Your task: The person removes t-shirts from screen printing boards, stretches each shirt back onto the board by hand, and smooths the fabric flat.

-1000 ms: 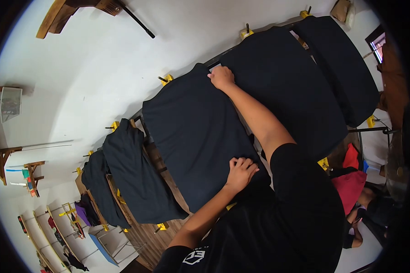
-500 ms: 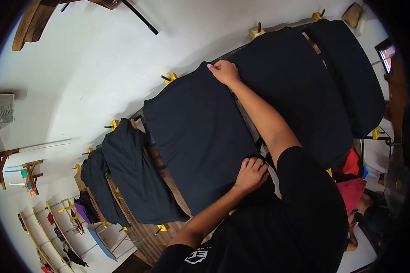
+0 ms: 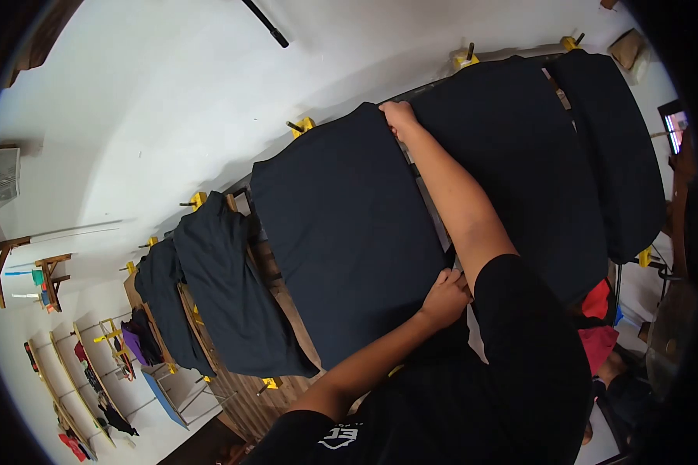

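A black cloth (image 3: 349, 240) lies almost smooth over a flat board in the middle of a row of similar boards. My right hand (image 3: 399, 118) is closed on its far right corner, thumb and fingers pinching the edge. At the near right corner, my left hand (image 3: 447, 299) has its fingers curled over the same cloth's edge. A second smooth black cloth (image 3: 504, 170) covers the board to the right. To the left, a rumpled black cloth (image 3: 229, 287) hangs loosely over its board.
Yellow clamps (image 3: 304, 126) with dark pins run along the far edge of the row. Another black cloth (image 3: 609, 155) covers the far right board. A person (image 3: 628, 387) is partly visible at lower right, near red cloth (image 3: 597, 349). Wall shelves (image 3: 74, 387) stand lower left.
My right hand has turned and gripped down around the cloth's far corner. My left hand has slid right to the near corner, its fingers curling in. The cloth looks flatter; the view has shifted slightly.
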`<state>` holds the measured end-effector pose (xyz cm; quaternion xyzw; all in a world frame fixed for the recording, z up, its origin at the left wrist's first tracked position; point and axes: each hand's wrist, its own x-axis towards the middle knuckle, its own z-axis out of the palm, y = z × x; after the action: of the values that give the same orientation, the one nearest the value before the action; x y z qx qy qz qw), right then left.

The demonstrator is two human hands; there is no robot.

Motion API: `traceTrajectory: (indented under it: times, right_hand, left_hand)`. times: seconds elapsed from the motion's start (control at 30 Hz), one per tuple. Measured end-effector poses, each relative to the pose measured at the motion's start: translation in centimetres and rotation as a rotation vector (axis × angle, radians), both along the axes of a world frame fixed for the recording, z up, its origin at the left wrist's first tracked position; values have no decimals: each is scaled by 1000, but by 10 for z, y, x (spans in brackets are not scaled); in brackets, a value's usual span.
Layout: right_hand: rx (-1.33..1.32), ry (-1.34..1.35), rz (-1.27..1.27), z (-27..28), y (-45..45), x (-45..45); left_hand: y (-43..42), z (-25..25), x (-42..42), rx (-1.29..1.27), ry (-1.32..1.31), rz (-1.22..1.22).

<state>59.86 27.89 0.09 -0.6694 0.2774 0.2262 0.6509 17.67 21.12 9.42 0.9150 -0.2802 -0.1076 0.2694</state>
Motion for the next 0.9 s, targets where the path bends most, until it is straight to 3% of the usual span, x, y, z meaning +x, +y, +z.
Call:
traceTrajectory:
  times: [0.03,0.1,0.13,0.27,0.37,0.4,0.43,0.47,0.53,0.67,0.73,0.77,0.83,0.87,0.9]
  right_hand:
    - [1,6,-2,11,-5,-1]
    - [-294,-213,444,36,-18,-11]
    - [-292,-203,448,50,-21,-19]
    - [-488,-706,183,74,-6,-59]
    - [-531,-805,430,62,-8,-93]
    - [-622,-882,547,55,-11,-101]
    - [-527,-775,602,58,-15,-97]
    - [-521,-788,604,60,-16,-99]
    - [-837,-945,488,68,-17,-109]
    - [-716,-964,391,100,-52,-182]
    - [-702,-841,380,98,-75,-234]
    - [-711,-769,369,97,-86,-262]
    - [-673,-470,392,113,-102,-317]
    - [-683,-437,459,93,-111,-344]
    - [-694,-402,526,74,-115,-360]
  left_hand:
    - [1,-2,1,-47,12,4]
    - [-2,1,-1,20,9,8]
    - [-4,2,-3,86,-7,19]
    - [-7,8,-5,310,136,-158]
    - [1,18,-1,248,212,-143]
    - [7,22,0,29,133,-118]
    - [15,29,-2,-187,49,-91]
    - [25,36,-4,-180,39,-84]
    - [53,64,-10,-316,-47,32]
    - [143,102,-51,-216,-217,698]
    - [193,86,-86,-125,-307,1165]
    - [223,72,-107,-21,-325,1287]
    - [277,33,-148,79,-198,1476]
    - [290,17,-163,77,-128,1578]
    - [294,5,-174,100,-158,1473]
